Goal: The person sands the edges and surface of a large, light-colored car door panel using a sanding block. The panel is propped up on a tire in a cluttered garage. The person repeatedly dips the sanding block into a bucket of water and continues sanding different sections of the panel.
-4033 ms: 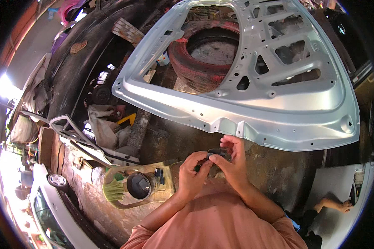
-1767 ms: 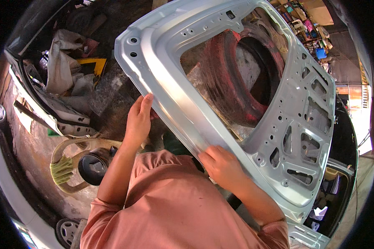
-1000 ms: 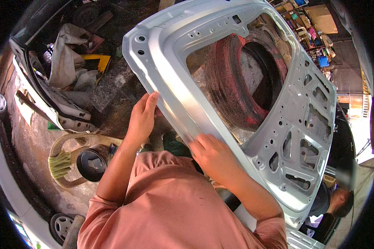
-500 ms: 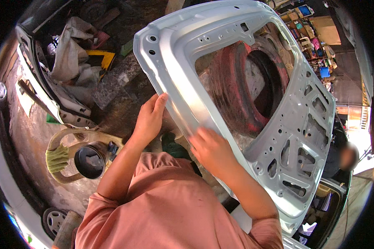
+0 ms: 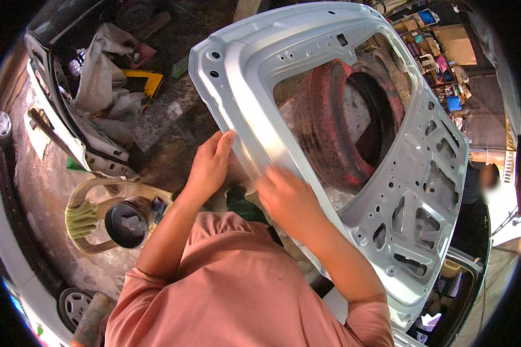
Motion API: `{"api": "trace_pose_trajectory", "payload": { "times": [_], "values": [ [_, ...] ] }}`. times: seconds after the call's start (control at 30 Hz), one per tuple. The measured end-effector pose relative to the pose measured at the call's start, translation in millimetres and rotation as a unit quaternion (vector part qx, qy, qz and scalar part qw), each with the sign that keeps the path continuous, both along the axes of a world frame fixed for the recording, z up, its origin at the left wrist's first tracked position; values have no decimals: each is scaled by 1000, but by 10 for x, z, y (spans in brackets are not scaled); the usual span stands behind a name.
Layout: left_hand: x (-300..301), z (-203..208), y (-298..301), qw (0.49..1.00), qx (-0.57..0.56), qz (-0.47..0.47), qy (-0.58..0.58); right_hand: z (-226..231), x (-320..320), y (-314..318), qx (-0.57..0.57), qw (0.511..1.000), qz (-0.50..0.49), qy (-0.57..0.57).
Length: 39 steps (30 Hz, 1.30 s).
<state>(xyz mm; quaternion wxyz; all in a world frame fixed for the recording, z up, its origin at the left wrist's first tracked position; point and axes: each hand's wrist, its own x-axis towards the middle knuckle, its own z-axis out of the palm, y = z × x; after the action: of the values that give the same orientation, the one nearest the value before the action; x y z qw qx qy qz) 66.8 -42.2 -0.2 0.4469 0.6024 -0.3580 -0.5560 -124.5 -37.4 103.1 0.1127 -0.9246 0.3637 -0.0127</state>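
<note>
A bare silver-grey car tailgate panel (image 5: 257, 121), with a large window opening and many cut-outs, stands tilted in front of me. My left hand (image 5: 209, 165) is closed around its near left edge, the thumb lying on the face side. Lower along that same edge, my right hand (image 5: 288, 199) bends its fingers against the smooth metal band. Motion blurs those fingertips, so whether anything is under them cannot be made out. Below the band, part of the panel's edge is hidden by my right forearm.
Behind the window opening lies a red-stained tyre (image 5: 324, 124). At left are a beige chair (image 5: 90, 247) with a green cloth (image 5: 81, 218), a dark round container (image 5: 125, 228), a detached car door (image 5: 107, 166) and a grey sheet (image 5: 92, 87). A person (image 5: 473, 185) is at far right.
My right hand has slid slightly up and left along the panel's edge. My left hand keeps its grip. The person at far right has shifted a little.
</note>
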Motion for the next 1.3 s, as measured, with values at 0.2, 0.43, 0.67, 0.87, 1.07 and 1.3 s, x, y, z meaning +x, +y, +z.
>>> {"api": "trace_pose_trajectory", "payload": {
  "times": [0.2,0.43,0.67,0.87,1.07,1.3],
  "values": [
    [-23,14,1,999,-33,-2,1,172,-672,601,65,996,-34,45],
    [-10,-60,-4,1000,-21,-1,-9,118,-596,616,51,994,-96,-12],
    [7,-60,-7,999,-28,-16,3,88,-421,452,46,992,-116,-28],
    [-19,-108,-12,999,-31,3,20,-31,-121,207,20,990,-123,-63],
    [-60,-161,-9,998,-43,23,34,76,-444,480,77,986,-144,-28],
    [-45,-125,-22,1000,-19,15,1,-70,-157,185,42,986,-138,-88]
  ]
}}
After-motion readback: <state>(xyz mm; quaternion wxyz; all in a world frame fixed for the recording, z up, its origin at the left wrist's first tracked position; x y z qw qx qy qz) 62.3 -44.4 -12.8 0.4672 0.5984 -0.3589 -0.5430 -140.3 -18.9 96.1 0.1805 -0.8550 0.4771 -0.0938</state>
